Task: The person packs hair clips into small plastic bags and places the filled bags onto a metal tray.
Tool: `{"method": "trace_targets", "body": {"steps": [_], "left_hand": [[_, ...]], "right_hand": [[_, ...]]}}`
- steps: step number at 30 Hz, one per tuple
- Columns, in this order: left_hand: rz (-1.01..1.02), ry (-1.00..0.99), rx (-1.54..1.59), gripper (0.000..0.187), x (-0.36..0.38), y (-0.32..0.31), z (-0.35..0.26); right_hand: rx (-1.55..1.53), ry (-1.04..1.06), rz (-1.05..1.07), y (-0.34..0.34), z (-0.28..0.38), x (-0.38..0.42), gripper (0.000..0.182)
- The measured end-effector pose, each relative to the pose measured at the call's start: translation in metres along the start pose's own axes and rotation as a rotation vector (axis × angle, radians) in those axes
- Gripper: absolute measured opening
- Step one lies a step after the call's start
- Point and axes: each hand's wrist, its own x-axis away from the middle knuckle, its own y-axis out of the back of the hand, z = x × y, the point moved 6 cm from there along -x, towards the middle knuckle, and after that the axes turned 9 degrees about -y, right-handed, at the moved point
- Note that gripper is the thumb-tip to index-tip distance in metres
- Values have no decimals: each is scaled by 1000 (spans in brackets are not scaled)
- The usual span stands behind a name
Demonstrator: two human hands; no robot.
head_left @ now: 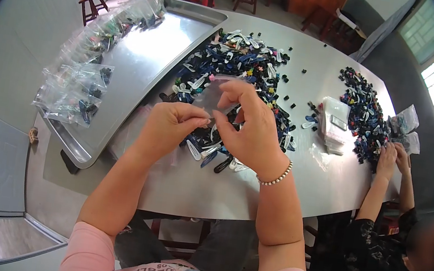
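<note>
In the head view, my left hand [170, 126] pinches the edge of a small clear plastic bag [208, 100] between thumb and forefinger. My right hand [249, 126], with a beaded bracelet [277, 177] at the wrist, is just beside the bag. Its thumb and forefinger are curved and apart, with nothing visible gripped between them. Under and beyond both hands spreads a large pile of hair clips [223, 55], mostly black, navy and white snap clips, with small coloured ones among them. The hands hide part of the pile.
At left, a metal tray [145, 49] bears a row of filled clear bags [75, 89]. Right of my pile lie a stack of empty bags [332, 131] and a second clip pile [364, 110]. A co-worker's hands [390, 157] reach into that pile, near two filled bags [405, 121].
</note>
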Motion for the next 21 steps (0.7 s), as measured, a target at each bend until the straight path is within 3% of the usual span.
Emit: {"method": "trace_targets", "body": {"steps": [2, 4, 6, 9, 10, 12, 17, 19, 21], "left_hand": [[-1, -14, -11, 15, 0, 3, 1], [91, 16, -228, 16, 1, 4, -6], [109, 24, -209, 17, -1, 4, -11], [138, -9, -211, 20, -2, 4, -11], [155, -51, -229, 21, -1, 3, -12], [129, -56, -200, 22, 0, 4, -15], [159, -22, -190, 29, -3, 11, -13], [260, 51, -242, 36, -3, 10, -17], [237, -39, -245, 39, -1, 12, -16]], "right_hand": [[4, -11, 30, -2, -5, -2, 34], [-41, 251, 90, -7, 2, 0, 26], [5, 211, 174, -9, 4, 4, 22], [119, -25, 270, -13, 5, 7, 22], [117, -24, 274, -16, 0, 7, 22], [127, 189, 168, -19, 0, 8, 22], [54, -4, 346, -20, 6, 11, 21], [29, -60, 414, -26, 5, 12, 18], [52, 63, 394, -28, 3, 10, 21]]}}
